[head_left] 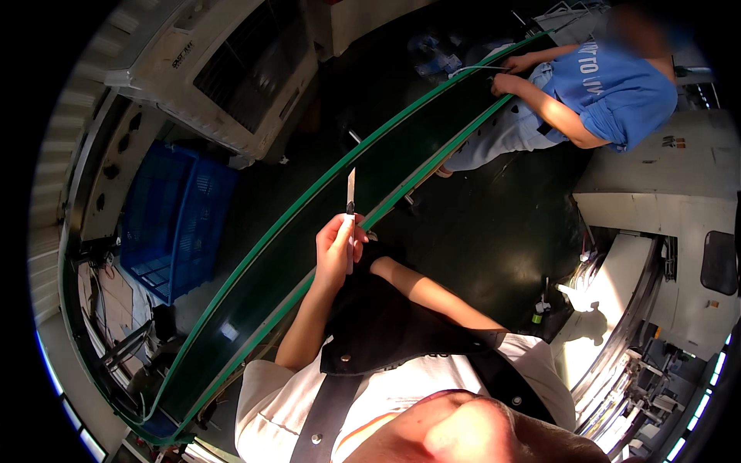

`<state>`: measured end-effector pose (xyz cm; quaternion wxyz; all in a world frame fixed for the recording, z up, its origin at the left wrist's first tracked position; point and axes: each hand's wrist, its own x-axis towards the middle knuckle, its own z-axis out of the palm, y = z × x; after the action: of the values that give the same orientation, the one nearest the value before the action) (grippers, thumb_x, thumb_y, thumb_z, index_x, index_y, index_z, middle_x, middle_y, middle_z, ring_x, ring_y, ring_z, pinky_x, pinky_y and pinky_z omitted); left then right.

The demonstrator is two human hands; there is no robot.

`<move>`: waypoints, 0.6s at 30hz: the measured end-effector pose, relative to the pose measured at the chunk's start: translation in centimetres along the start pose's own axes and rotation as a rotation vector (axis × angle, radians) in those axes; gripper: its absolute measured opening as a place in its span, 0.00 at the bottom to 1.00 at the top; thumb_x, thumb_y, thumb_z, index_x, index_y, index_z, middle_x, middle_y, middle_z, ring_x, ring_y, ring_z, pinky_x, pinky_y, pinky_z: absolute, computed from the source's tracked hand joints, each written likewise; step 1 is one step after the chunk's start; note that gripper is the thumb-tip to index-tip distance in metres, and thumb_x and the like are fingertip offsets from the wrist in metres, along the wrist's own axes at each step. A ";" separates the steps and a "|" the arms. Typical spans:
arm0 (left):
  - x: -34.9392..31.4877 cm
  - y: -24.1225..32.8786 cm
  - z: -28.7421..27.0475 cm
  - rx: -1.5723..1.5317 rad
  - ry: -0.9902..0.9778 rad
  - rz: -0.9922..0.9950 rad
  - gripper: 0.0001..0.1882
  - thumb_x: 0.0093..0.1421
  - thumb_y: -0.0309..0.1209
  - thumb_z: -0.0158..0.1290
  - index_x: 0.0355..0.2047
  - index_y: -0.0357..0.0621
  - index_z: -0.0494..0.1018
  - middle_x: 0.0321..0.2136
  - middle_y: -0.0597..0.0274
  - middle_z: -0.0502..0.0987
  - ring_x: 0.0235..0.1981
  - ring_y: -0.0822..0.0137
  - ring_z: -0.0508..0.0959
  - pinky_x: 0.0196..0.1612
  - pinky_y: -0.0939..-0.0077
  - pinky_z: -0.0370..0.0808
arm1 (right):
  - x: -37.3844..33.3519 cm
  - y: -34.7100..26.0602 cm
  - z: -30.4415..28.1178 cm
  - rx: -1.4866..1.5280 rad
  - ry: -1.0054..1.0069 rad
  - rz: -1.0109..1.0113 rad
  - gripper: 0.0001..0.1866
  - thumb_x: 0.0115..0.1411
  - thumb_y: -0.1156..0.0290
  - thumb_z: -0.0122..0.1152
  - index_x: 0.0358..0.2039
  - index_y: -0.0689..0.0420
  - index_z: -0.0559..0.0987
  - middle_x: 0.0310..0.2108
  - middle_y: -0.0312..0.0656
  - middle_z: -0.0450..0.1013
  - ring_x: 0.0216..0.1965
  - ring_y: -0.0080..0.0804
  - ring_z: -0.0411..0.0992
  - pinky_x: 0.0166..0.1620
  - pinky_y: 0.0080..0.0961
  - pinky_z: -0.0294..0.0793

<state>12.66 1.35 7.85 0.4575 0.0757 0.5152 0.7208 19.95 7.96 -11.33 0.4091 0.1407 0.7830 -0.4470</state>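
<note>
Holding a slim knife [351, 220] in the left hand [332, 245], gripping the pale handle [350, 251] between thumb and curled fingers and pointing the blade [352, 185] ahead, above the green-edged belt [255, 301]. Being unable to tell the right hand's opening or hold, losing it in shadow beside the dark apron [355, 309]. Judging the knife light and stiff, probably smooth-handled, expecting a thin, brittle blade; recommending gripping the handle only. Finding no readable marking on the knife; noting lettering on the blue shirt [629, 96] ahead-right of the hands and the pale cabinet [185, 96] ahead-left.
</note>
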 end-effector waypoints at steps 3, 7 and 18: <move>0.1 0.1 0.4 0.020 -0.015 -0.014 0.13 0.64 0.35 0.41 0.36 0.38 0.70 0.18 0.63 0.71 0.12 0.78 0.65 0.15 0.87 0.60 | 0.0 0.1 -0.4 0.001 0.023 -0.012 0.15 0.50 0.68 0.46 0.35 0.61 0.74 0.37 0.51 0.72 0.42 0.44 0.69 0.43 0.34 0.66; 0.7 0.6 0.7 0.053 -0.052 0.008 0.13 0.64 0.35 0.42 0.36 0.38 0.70 0.18 0.63 0.71 0.12 0.78 0.65 0.15 0.87 0.60 | 0.0 0.0 -1.2 -0.007 0.047 -0.022 0.16 0.52 0.66 0.45 0.37 0.62 0.74 0.39 0.51 0.71 0.43 0.44 0.68 0.45 0.34 0.65; 1.5 0.6 1.0 0.072 -0.123 0.079 0.13 0.61 0.36 0.46 0.36 0.37 0.69 0.17 0.62 0.71 0.12 0.77 0.65 0.13 0.86 0.60 | 1.5 -0.5 -2.0 -0.009 0.077 -0.032 0.21 0.57 0.59 0.44 0.41 0.63 0.72 0.43 0.53 0.69 0.47 0.45 0.67 0.49 0.33 0.63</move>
<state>12.05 3.08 8.27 0.4563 0.1567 0.5084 0.7133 17.67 9.12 -11.64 0.3722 0.1436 0.8023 -0.4441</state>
